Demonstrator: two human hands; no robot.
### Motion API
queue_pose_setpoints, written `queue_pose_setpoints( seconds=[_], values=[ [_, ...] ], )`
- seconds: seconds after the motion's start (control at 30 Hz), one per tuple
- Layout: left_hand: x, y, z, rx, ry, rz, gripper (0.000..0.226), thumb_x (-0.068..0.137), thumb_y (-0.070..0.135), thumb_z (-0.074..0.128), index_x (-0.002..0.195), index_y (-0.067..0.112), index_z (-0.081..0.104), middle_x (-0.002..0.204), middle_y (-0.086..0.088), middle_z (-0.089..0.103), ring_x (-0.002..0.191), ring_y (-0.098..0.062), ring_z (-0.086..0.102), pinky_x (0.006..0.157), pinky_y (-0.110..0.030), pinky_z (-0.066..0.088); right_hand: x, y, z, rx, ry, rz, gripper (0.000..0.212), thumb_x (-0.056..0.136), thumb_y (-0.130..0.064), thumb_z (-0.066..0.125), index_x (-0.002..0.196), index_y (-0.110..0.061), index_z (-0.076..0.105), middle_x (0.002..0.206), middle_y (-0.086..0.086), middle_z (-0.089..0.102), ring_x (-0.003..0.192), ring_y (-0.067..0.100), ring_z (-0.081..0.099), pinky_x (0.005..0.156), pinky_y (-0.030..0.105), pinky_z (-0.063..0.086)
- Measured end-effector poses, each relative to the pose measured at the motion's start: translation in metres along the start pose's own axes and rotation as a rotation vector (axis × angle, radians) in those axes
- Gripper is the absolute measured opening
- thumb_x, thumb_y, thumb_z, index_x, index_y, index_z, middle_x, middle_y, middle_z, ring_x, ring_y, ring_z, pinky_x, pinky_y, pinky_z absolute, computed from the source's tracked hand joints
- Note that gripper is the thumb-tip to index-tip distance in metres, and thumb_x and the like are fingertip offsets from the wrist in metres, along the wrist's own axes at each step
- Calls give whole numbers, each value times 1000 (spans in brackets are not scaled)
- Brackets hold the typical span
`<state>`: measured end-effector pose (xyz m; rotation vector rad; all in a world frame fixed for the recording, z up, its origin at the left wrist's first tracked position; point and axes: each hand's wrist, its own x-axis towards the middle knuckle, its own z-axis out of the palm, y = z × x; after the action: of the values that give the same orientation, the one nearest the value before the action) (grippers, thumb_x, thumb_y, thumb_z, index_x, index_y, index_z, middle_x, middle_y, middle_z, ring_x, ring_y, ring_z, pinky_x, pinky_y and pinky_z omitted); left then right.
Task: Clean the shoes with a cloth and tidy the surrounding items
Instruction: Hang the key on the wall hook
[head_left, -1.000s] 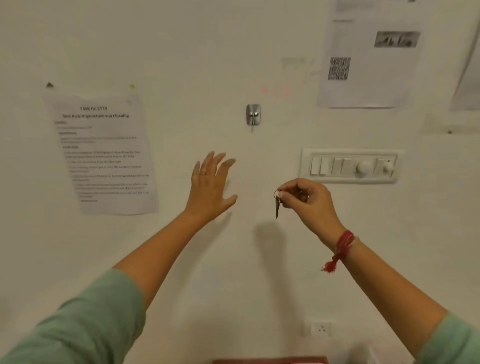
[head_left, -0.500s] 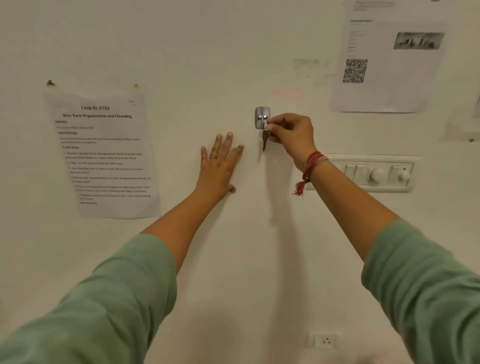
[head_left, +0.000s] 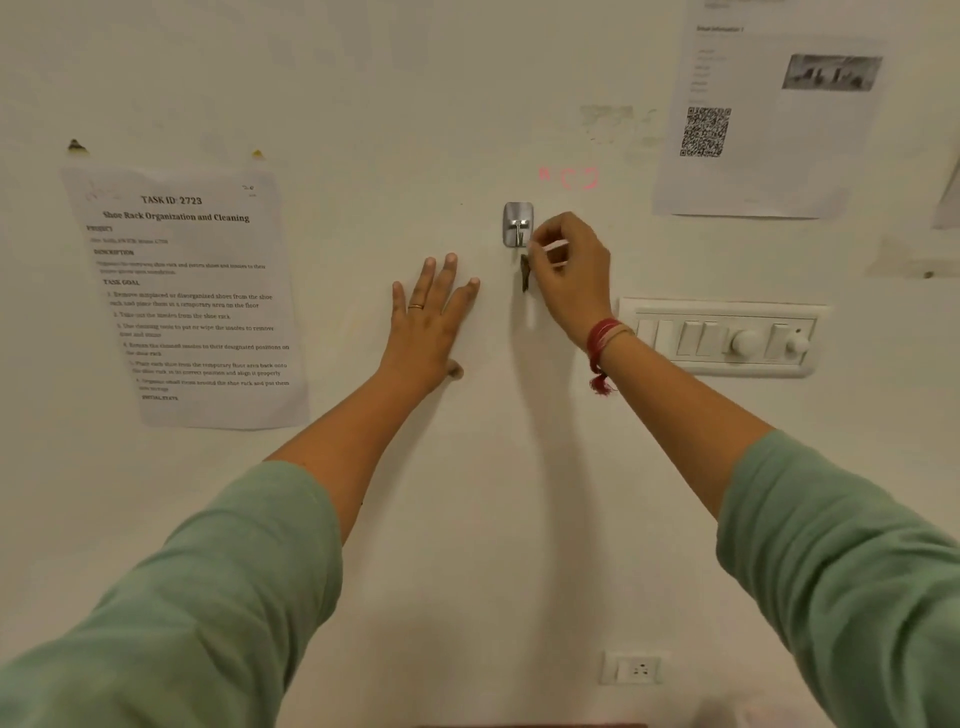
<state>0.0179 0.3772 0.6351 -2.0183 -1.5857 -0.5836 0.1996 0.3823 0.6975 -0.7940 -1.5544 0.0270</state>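
Observation:
A small metal hook (head_left: 518, 224) is stuck to the cream wall at eye level. A dark key (head_left: 524, 274) hangs just below it, its ring at the hook. My right hand (head_left: 571, 270) is right beside the hook, its fingertips pinching the key's ring; the ring itself is hidden by the fingers. My left hand (head_left: 431, 322) lies flat against the wall with straight fingers, a little left of and below the hook. No shoes or cloth are in view.
A printed task sheet (head_left: 192, 296) is taped to the wall at the left. Another sheet with a QR code (head_left: 763, 119) hangs at the upper right. A white switch panel (head_left: 722, 338) sits right of my right wrist, and a socket (head_left: 636, 669) is low on the wall.
My right hand rose from mid-wall with the key up to the hook. My left hand moved onto the wall and stays pressed flat there.

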Motion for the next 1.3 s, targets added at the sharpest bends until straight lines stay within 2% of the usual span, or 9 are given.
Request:
queue_pose_setpoints(
  seconds=[0.13, 0.37, 0.53, 0.63, 0.9, 1.03, 1.13, 1.2, 1.3],
  values=[
    [1, 0, 1, 27, -14, -6, 119, 71, 38, 82, 154, 21, -1, 160, -10, -17, 147, -31, -17, 115, -56, -3, -22, 2, 1, -64, 56, -78, 9, 90, -16, 53, 94, -9, 53, 97, -4, 47, 71, 5, 52, 60, 19, 45],
    [0, -1, 1, 17, 0, 17, 117, 72, 38, 81, 154, 20, 0, 161, -13, -13, 147, -32, -12, 115, -55, -2, -97, -26, -29, 177, 209, 29, 14, 91, -6, 54, 89, -17, 46, 91, -2, 48, 71, 3, 48, 54, 13, 36],
    [-69, 4, 41, -133, 165, 29, 90, 83, 37, 66, 153, 16, 14, 159, -18, 11, 147, -37, 5, 115, -54, 1, -211, -19, -56, 196, 89, 89, 15, 89, -1, 54, 88, -14, 47, 88, -4, 45, 74, 1, 46, 60, 14, 37],
    [-147, 24, 78, -314, 128, -67, 83, 85, 39, 61, 151, 14, 18, 159, -16, 14, 147, -35, 4, 116, -51, 1, -283, 3, -68, 167, -35, 223, 6, 90, -11, 52, 89, -14, 47, 89, 0, 46, 74, 0, 46, 59, 13, 37],
    [-355, 83, 146, -516, -262, -287, 76, 84, 25, 68, 146, 13, 26, 155, -16, 23, 146, -35, 10, 115, -54, 10, -433, 39, -91, 31, -329, 545, 8, 94, -10, 51, 88, -14, 47, 86, -1, 45, 74, 5, 46, 65, 11, 37],
    [-436, 96, 175, -541, -512, -443, 67, 81, 39, 57, 138, 9, 37, 142, -21, 41, 133, -39, 35, 107, -53, 32, -507, 59, -87, -44, -482, 689, 8, 93, -16, 51, 87, -18, 46, 83, -1, 46, 70, 10, 45, 61, 22, 39],
    [-493, 108, 193, -610, -707, -564, 59, 78, 26, 68, 129, 8, 46, 125, -18, 52, 114, -36, 50, 94, -52, 47, -570, 72, -85, -96, -647, 796, 9, 94, -16, 51, 88, -20, 46, 86, -2, 45, 71, 11, 45, 60, 29, 43],
    [-535, 114, 216, -622, -820, -594, 52, 78, 15, 73, 126, 6, 52, 122, -15, 54, 111, -33, 53, 91, -47, 48, -613, 88, -77, -146, -758, 847, 10, 92, -13, 53, 87, -20, 48, 86, -4, 46, 71, 8, 47, 59, 30, 44],
    [-575, 128, 229, -645, -969, -664, 48, 86, 22, 66, 130, 12, 51, 130, -9, 50, 120, -28, 49, 97, -40, 44, -651, 114, -64, -223, -884, 878, 6, 88, -11, 56, 89, -17, 53, 91, 0, 49, 75, 14, 51, 67, 38, 49]
  ],
)
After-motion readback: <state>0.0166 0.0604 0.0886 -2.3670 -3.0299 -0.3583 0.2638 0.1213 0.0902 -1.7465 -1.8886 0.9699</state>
